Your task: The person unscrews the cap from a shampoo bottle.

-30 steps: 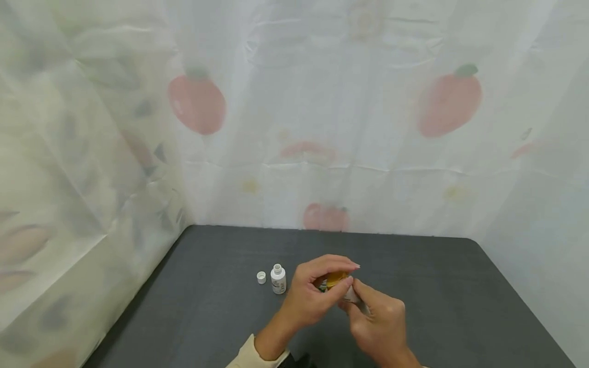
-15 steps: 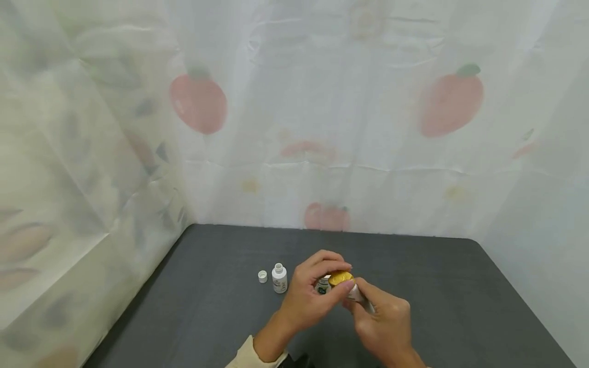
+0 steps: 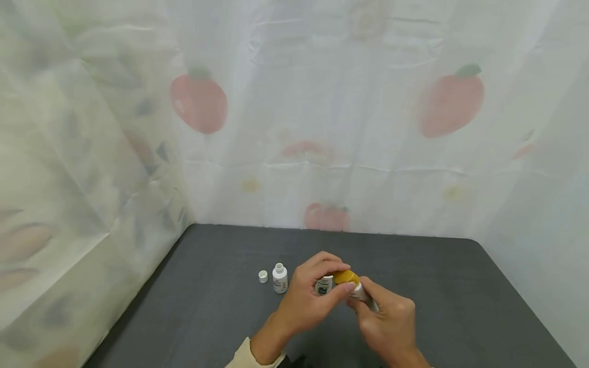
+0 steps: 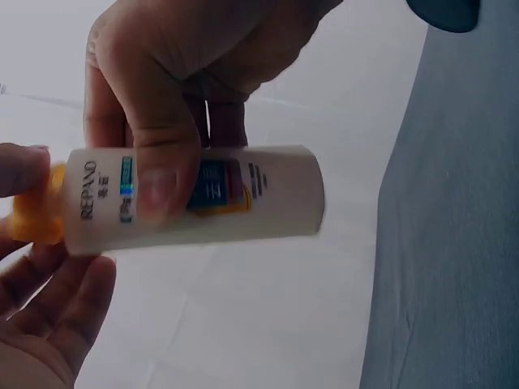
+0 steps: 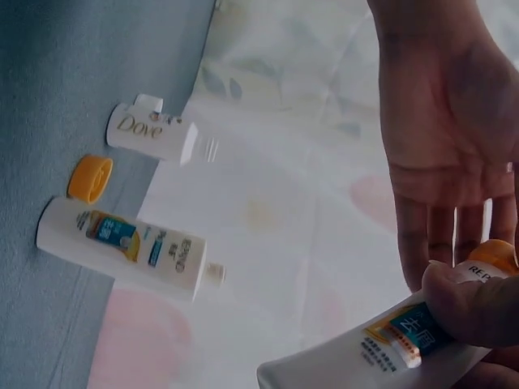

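Observation:
My right hand grips a white REPAND shampoo bottle by its body, thumb across the label. The bottle is tilted in the air, its orange cap toward the left. My left hand pinches that cap between thumb and fingers; the cap sits right at the bottle's neck end. In the right wrist view a second REPAND bottle stands uncapped, with a loose orange cap beside it. From the head view this second bottle shows only through the gap of my left hand, and the loose orange cap is hidden.
Left of my hands an uncapped white Dove bottle stands on the dark table. Its small white cap lies to its left. Pale curtains with fruit prints surround the table at the back and sides.
Both hands have shifted slightly right with the bottle. The orange cap between my left fingers shows more, and the second REPAND bottle behind has come into view.

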The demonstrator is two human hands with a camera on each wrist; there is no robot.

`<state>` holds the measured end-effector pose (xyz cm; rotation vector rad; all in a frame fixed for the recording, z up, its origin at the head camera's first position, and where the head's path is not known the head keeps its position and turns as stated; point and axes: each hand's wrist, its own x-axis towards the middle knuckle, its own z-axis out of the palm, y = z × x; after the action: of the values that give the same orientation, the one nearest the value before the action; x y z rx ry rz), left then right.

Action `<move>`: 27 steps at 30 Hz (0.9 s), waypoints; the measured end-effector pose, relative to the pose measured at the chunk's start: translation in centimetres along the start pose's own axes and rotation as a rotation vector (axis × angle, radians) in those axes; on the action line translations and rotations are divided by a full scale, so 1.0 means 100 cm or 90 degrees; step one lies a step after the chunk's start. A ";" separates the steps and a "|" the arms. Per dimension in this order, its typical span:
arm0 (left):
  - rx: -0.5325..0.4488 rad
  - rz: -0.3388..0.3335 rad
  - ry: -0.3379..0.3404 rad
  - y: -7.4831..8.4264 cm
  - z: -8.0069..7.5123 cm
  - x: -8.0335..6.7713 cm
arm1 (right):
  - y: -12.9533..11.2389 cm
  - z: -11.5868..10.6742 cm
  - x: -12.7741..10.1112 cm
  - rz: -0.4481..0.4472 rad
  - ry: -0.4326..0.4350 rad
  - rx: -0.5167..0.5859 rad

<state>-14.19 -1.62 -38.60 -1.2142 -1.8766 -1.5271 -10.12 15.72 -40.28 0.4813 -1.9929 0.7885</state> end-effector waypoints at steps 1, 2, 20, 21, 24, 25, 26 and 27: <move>-0.005 0.001 0.005 0.000 0.001 0.001 | 0.000 0.000 -0.001 -0.005 -0.001 -0.001; -0.012 0.005 0.012 0.000 0.003 0.002 | -0.001 0.001 -0.002 -0.012 -0.001 0.002; 0.009 0.003 0.013 0.003 0.005 0.000 | -0.001 0.001 -0.006 -0.033 0.010 0.017; -0.002 0.009 0.019 0.003 0.006 0.001 | -0.001 0.002 -0.007 -0.045 0.012 0.025; -0.028 0.036 0.027 0.003 0.010 0.002 | 0.001 0.005 -0.009 -0.074 0.020 0.043; -0.032 0.043 0.028 0.003 0.012 0.003 | 0.001 0.006 -0.009 -0.076 0.023 0.046; -0.033 0.047 0.027 0.003 0.012 0.003 | 0.002 0.006 -0.009 -0.077 0.027 0.045; -0.035 0.045 0.024 0.003 0.012 0.002 | 0.002 0.005 -0.009 -0.076 0.027 0.040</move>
<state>-13.81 -0.41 -38.63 -1.2543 -1.7588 -1.5626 -10.15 15.54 -41.30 0.6088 -1.8866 0.7825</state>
